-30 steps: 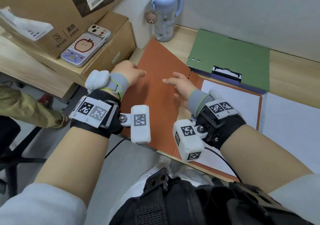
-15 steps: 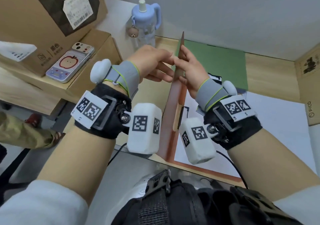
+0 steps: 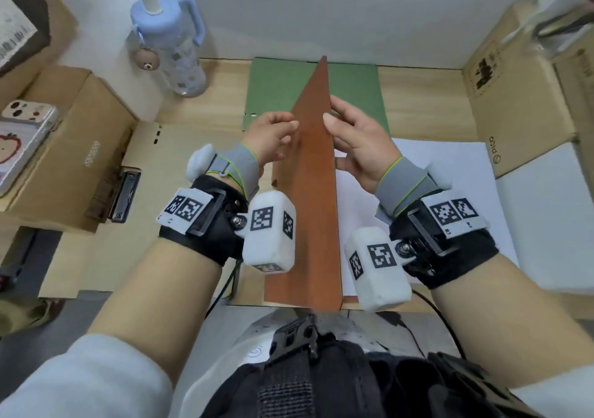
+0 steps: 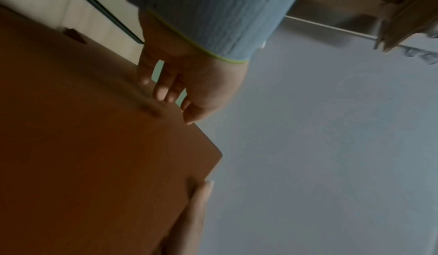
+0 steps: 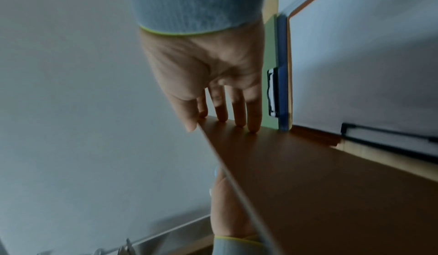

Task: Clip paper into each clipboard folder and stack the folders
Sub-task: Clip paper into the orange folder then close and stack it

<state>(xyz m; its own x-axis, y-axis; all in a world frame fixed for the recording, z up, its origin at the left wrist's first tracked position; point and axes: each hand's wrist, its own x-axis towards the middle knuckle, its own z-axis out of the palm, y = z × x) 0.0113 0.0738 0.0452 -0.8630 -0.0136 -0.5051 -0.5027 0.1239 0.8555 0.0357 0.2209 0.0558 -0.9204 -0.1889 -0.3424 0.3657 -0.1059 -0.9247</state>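
Note:
An orange clipboard folder's cover (image 3: pixel 308 208) stands on its spine at the desk's front and leans right, over the white paper (image 3: pixel 353 199) in its base. My right hand (image 3: pixel 353 134) pinches the cover's free edge, thumb on the outer face and fingers on the inner face (image 5: pixel 331 193). My left hand (image 3: pixel 276 131) touches the outer face (image 4: pixel 94 146) with relaxed fingers. The folder's black clip (image 5: pixel 388 137) shows in the right wrist view. A shut green folder (image 3: pixel 283 86) lies behind, on a blue one (image 5: pixel 282 53).
Loose white sheets (image 3: pixel 450 186) lie right of the orange folder. A blue bottle (image 3: pixel 170 41) stands at the back left. Cardboard boxes (image 3: pixel 64 147) with a phone (image 3: pixel 22 134) flank the left, and another box (image 3: pixel 514 102) the right. A wall closes the back.
The orange cover lay flat and open to the left a second ago. Both hands lifted it upright, and now it tilts right over the paper.

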